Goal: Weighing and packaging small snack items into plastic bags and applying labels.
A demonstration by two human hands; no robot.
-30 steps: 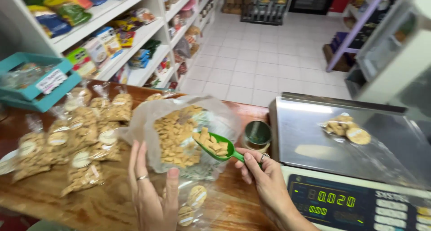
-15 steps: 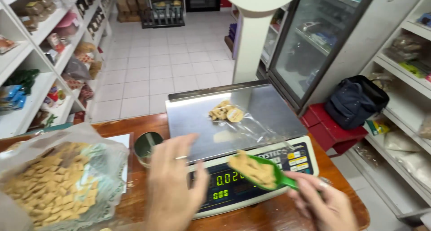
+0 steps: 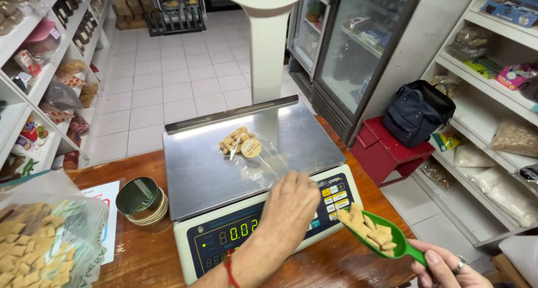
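Shop shelves frame a wooden surface [image 3: 145, 254] where a big clear bag of crackers [image 3: 39, 249] lies well left of the left hand [image 3: 291, 207]. That hand, fingers loosely together, rests on the scale [image 3: 252, 153] at the small clear bag [image 3: 246, 148], seemingly steadying it. Just to its right, the right hand [image 3: 443, 265] stays clamped on a green scoop [image 3: 378, 235], level so its crackers stay in.

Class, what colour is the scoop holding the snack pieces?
Green: the scoop, held in the right hand, shows best in the head view.

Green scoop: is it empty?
No, the green scoop in the right hand is heaped with tan square crackers.
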